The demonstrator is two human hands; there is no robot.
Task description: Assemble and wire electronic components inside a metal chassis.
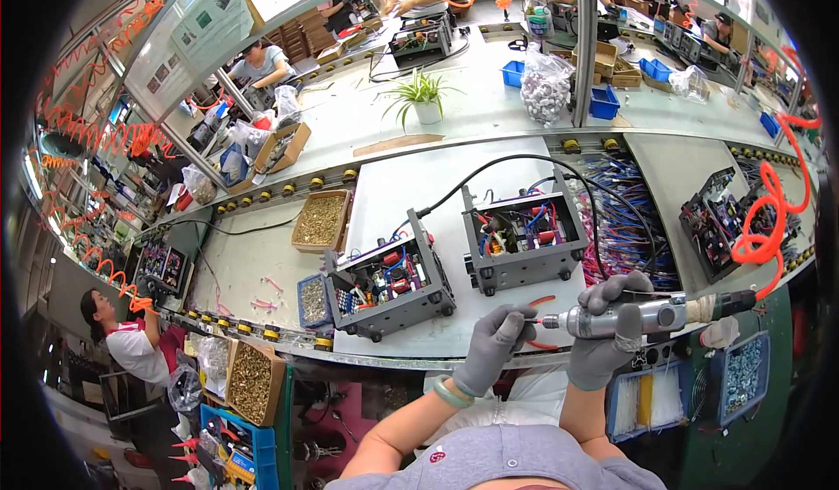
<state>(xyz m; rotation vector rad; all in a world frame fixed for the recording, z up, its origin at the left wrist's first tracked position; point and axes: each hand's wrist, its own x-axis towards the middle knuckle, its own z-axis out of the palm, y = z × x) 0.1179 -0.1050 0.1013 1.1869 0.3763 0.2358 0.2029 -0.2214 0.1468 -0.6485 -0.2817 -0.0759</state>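
My right hand [603,346], in a grey glove, is wrapped round a silver air screwdriver [651,317] lying sideways, its tip pointing left. An orange coiled hose [769,237] joins its right end. My left hand [489,350], gloved too, has its fingertips pinched together at the screwdriver's tip; whatever is between them is too small to make out. Orange-handled pliers [544,347] lie on the bench edge behind my left fingers, partly hidden. Beyond my hands stand two open black metal cases, a left case [393,285] and a right case [524,232], with circuit boards and wires inside.
A black cable [489,162] arches over the cases. Left of them are a carton of brass-coloured parts [322,219] and a blue tray of small parts [313,302]. Bundled wires [616,210] lie at the right, before another case [712,228]. A co-worker [135,341] is at the far left.
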